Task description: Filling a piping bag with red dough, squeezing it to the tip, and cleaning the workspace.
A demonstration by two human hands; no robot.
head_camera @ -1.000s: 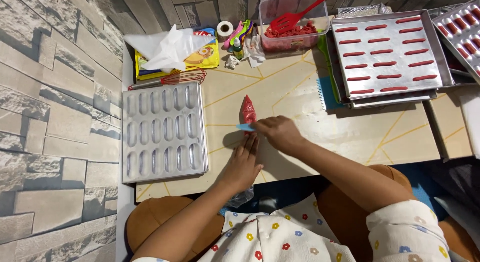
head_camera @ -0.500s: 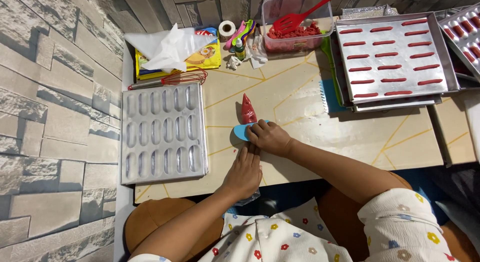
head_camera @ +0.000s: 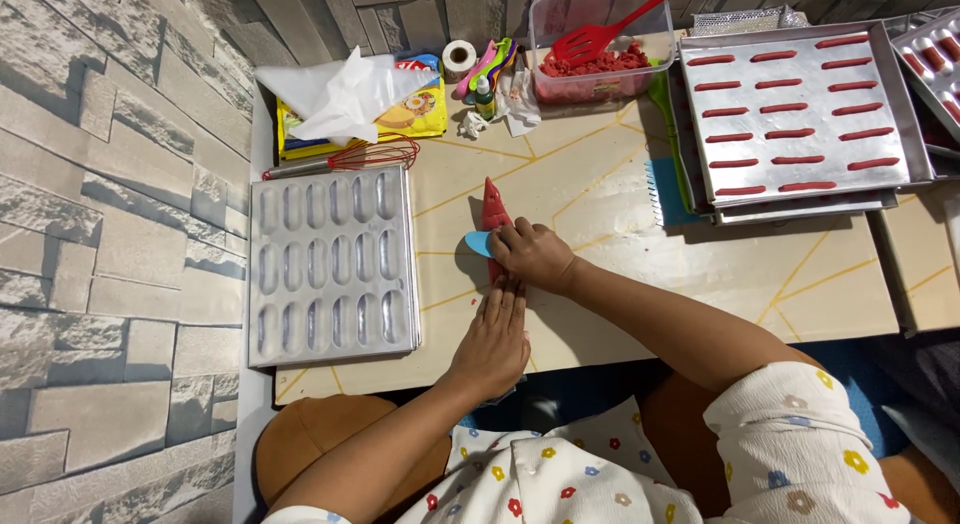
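Fingers of the right hand (head_camera: 533, 256) clench a blue scraper (head_camera: 479, 244) against the red piping bag (head_camera: 494, 210); left hand (head_camera: 495, 339) lies flat, released.

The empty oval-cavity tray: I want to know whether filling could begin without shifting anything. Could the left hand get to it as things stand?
Probably yes. The left hand lies flat on the table, pressing the red piping bag. The oval-cavity tray lies close beside it on that side, with only bare tabletop between them.

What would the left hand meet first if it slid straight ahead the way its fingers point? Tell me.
The left hand points up the table. It would first meet the right hand pressing the blue scraper on the red piping bag, whose flattened tail it seems already to touch.
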